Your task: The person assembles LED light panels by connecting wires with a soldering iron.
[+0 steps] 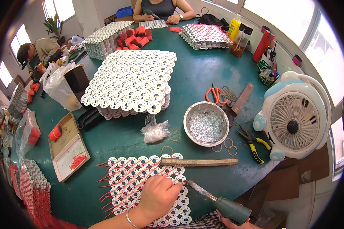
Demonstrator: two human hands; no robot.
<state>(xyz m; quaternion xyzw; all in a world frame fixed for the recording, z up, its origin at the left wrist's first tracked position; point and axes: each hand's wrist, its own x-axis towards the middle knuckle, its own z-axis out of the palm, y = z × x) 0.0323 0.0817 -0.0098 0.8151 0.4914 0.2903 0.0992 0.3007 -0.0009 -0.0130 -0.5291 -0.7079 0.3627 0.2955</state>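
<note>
A panel of joined round white circuit boards (120, 183) lies flat at the front of the table, with thin red wires (105, 194) laid across it and sticking out on its left. Over the panel is my left hand (158, 196), its fingers pinched together near the right side; what they hold is too small to make out. My right hand (235, 224), partly cut off by the lower edge, grips the dark green handle of a soldering iron (233, 210). The iron's tip points left, close to my left fingertips. A wooden strip (198, 162) rests across the panel's far edge.
A bowl (186, 131) of silvery bits stands beyond the strip, near pliers (252, 145), scissors (215, 93) and a fan (294, 118). Left are a cardboard box (61, 168) and a tall board stack (130, 78). Across the table a person (160, 9) works.
</note>
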